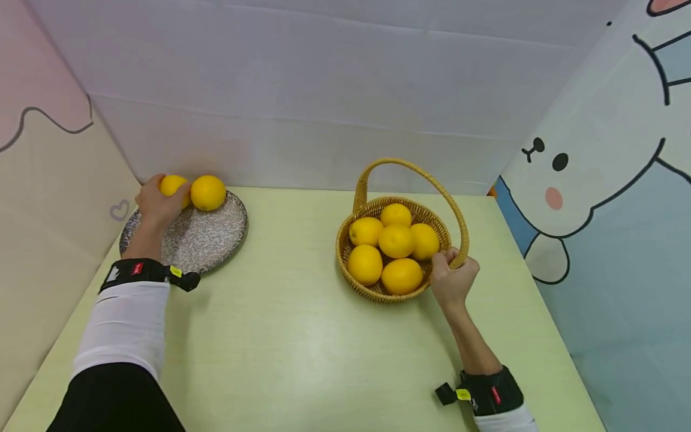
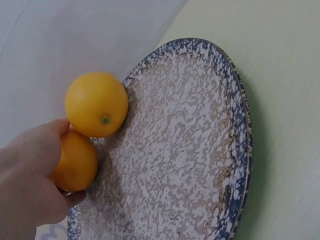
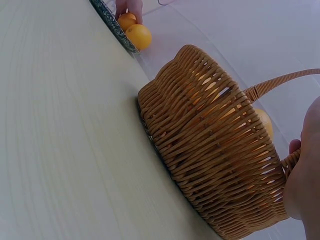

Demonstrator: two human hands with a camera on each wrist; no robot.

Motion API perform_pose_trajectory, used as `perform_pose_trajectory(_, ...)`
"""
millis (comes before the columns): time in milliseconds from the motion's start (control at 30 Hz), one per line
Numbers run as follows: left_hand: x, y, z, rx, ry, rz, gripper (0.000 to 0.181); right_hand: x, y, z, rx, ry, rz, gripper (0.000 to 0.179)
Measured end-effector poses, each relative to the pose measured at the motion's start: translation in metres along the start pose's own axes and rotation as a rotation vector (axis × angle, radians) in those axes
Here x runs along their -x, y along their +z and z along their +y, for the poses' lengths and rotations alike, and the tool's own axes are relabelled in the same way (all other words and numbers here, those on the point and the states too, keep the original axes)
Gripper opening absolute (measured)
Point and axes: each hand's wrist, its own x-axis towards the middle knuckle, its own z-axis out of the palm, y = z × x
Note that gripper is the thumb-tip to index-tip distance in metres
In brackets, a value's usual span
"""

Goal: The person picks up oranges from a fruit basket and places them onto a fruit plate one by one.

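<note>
On the left of the table lies a speckled plate (image 1: 207, 240) with a dark rim. My left hand (image 1: 158, 205) grips an orange (image 2: 79, 162) at the plate's far side, fingers and thumb curled round it. A second orange (image 1: 208, 192) sits right beside it, its stem spot showing in the left wrist view. To the right, a wicker basket (image 3: 210, 145) holds several more oranges (image 1: 396, 241). My right hand (image 1: 453, 277) holds the base of the basket's arched handle (image 1: 415, 165), at the near right side of the rim.
The pale table (image 1: 302, 348) meets a white fabric wall (image 1: 302, 90) just behind the plate and basket. A cream panel (image 1: 48, 228) rises at the left, and a panel with a cartoon print (image 1: 604, 180) stands along the right edge.
</note>
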Motion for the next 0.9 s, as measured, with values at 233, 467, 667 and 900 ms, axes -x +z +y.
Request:
perform_pose_trajectory(233, -0.001, -0.004, -0.001, 0.011, -0.002, -0.056, 0.096, 0.001, 0.001, -0.003, 0.023, -0.003, 0.014, 0.038)
perform_pose_trajectory(467, 0.002, -0.009, -0.001, 0.028, 0.025, -0.094, 0.1, 0.001, 0.001, -0.001, 0.035, -0.005, 0.023, 0.039)
perform_pose_trajectory(667, 0.006, -0.017, 0.001, -0.029, 0.084, -0.102, 0.103, 0.0, -0.006, 0.024, 0.04, 0.003, 0.026, 0.04)
perform_pose_trajectory(900, 0.007, -0.024, 0.002, -0.135, 0.136, -0.105, 0.109, 0.001, -0.001, 0.002, 0.042, 0.006, 0.018, 0.038)
